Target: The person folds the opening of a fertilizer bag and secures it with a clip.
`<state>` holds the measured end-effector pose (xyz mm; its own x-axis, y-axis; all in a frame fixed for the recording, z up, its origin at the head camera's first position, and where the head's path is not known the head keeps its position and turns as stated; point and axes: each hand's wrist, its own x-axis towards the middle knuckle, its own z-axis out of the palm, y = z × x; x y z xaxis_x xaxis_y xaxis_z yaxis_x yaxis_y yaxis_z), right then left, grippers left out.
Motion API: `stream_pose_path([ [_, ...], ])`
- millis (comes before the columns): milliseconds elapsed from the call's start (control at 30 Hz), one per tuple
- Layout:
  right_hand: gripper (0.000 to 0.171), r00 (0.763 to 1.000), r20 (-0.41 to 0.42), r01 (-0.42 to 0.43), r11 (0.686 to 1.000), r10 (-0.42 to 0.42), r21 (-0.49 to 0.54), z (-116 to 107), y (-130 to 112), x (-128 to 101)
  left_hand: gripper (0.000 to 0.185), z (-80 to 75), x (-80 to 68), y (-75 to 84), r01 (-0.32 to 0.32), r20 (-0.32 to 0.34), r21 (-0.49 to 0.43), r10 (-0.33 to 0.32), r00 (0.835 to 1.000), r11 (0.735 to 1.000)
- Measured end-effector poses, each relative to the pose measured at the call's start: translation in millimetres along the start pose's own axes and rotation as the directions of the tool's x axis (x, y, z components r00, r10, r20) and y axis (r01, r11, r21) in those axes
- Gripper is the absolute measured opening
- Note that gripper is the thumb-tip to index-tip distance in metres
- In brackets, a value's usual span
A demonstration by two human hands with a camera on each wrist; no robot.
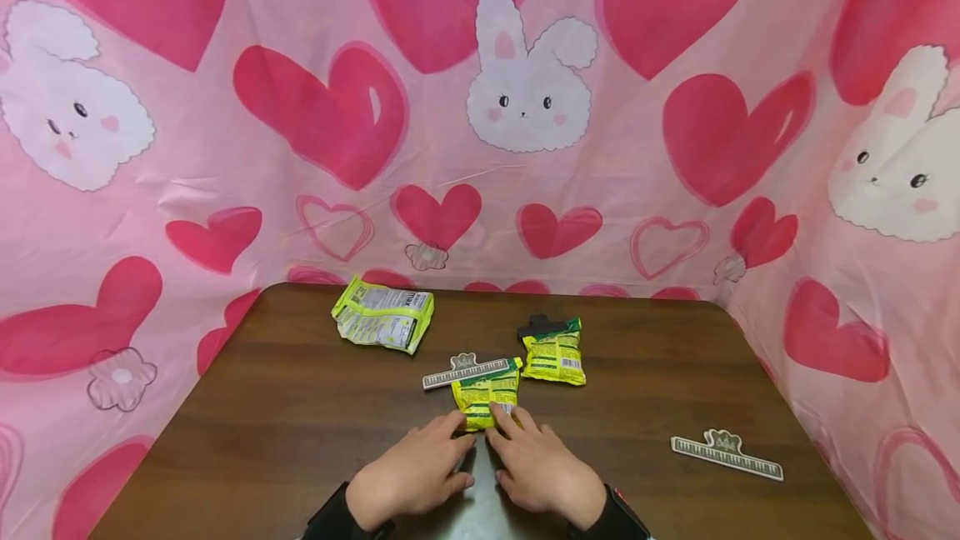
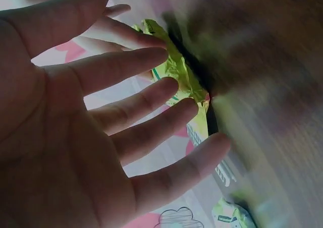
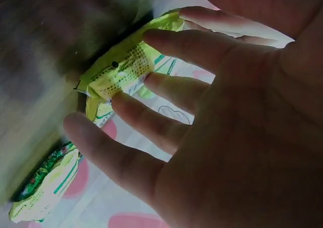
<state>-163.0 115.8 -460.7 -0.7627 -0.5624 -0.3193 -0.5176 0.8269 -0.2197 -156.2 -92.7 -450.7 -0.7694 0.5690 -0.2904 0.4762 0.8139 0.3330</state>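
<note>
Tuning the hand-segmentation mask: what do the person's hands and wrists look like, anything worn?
Left hand and right hand are bare, no gloves visible. Left cuff and right cuff are black; sleeve or strap, can't tell. Small red mark on the right one.

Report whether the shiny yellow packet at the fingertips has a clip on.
On: the shiny yellow packet has a white piano-patterned clip across its green top end.

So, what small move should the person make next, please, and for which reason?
Perhaps the right hand should reach for the loose piano-keyboard clip: the near yellow packet already has a matching clip across its top, the far yellow packet has a black clip, and the larger bag shows none.
</note>
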Motion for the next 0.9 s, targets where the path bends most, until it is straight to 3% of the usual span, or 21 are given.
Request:
stream_pose_path([
  [267, 0.059, 1.000, -0.031, 0.006, 1.000, -0.005, 0.019, -0.3, 4.9, 6.9, 0.044, 0.4, 0.3, 1.2, 0.022, 0.053, 0.026, -0.023, 0.998, 0.999],
  [500, 0.061, 1.000, -0.018, -0.009, 0.999, 0.010, 0.048, -1.8, 0.2, 9.2, 0.037, 5.6, 1.5, -0.7, 0.047, 0.119, -0.006, -0.046, 0.992, 0.999],
  [900, 0.064, 0.999, -0.032, -0.021, 1.000, 0.022, 0.021, -2.4, 0.2, 21.1, 0.036, 7.4, 3.0, -0.8, 0.045, 0.113, -0.016, -0.043, 0.993, 0.999],
])
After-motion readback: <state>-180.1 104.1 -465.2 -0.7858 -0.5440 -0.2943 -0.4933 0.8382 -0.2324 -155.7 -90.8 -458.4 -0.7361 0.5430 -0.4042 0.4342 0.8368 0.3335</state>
